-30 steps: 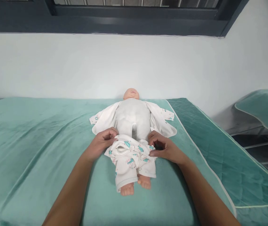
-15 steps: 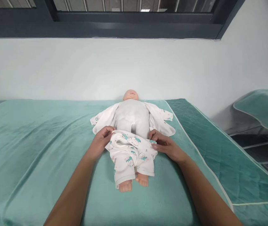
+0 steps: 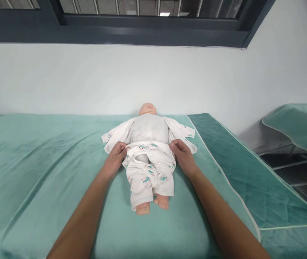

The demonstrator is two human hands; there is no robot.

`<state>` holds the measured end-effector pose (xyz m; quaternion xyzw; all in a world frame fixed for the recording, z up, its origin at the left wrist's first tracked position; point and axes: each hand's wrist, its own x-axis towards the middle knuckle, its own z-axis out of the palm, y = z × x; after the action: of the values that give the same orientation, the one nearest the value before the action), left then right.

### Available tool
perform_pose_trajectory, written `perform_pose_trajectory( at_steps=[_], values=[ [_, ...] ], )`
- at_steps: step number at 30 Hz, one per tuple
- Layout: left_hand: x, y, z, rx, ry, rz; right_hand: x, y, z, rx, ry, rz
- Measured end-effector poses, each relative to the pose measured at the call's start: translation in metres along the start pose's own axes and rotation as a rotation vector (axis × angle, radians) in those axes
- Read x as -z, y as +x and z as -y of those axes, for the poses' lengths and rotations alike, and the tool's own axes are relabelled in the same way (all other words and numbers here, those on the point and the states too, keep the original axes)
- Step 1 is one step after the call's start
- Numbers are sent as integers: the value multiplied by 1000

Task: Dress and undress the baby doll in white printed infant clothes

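A baby doll (image 3: pixel 148 127) lies on its back, head toward the wall and bare feet toward me. White baby pants (image 3: pixel 162 172) with a printed teal pattern cover its legs up to the hips, with an opening at the crotch. My left hand (image 3: pixel 116 158) pinches the waistband at its left side. At the right side, my right hand (image 3: pixel 183 155) grips the same waistband between thumb and fingers. A white baby shirt (image 3: pixel 180 131) lies spread open beneath the doll, its sleeves out to both sides. The doll's pale torso shows above the pants.
Under the doll is a teal sheet (image 3: pixel 48 172) with a few creases. A darker quilted mat (image 3: pixel 264 187) lies to the right, beside a folded teal cloth (image 3: pixel 299 124) over a dark rack. Behind stand a white wall (image 3: pixel 115 79) and a dark window frame (image 3: pixel 153 32).
Both hands have drawn the waistband up the doll's legs, away from me, to its hips. The pants now cover the thighs. The view has shifted slightly.
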<state>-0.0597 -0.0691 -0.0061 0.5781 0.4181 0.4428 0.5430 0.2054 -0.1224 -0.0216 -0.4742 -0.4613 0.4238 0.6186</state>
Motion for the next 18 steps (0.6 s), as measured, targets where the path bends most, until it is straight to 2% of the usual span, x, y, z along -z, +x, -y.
perform_pose_trajectory(
  at_steps=[5, 10, 13, 18],
  values=[
    [-3, 3, 3, -19, -50, -56, -12, 8, -1, 207, -129, -148],
    [-4, 7, 5, -30, -179, -129, -18, 18, -2, 230, -175, -255],
    [-5, 6, 2, 2, -241, -129, -18, 25, -4, 201, -172, -217],
    [-6, 4, -6, 59, -237, -28, -16, 29, -5, 73, -63, -83]
  ],
)
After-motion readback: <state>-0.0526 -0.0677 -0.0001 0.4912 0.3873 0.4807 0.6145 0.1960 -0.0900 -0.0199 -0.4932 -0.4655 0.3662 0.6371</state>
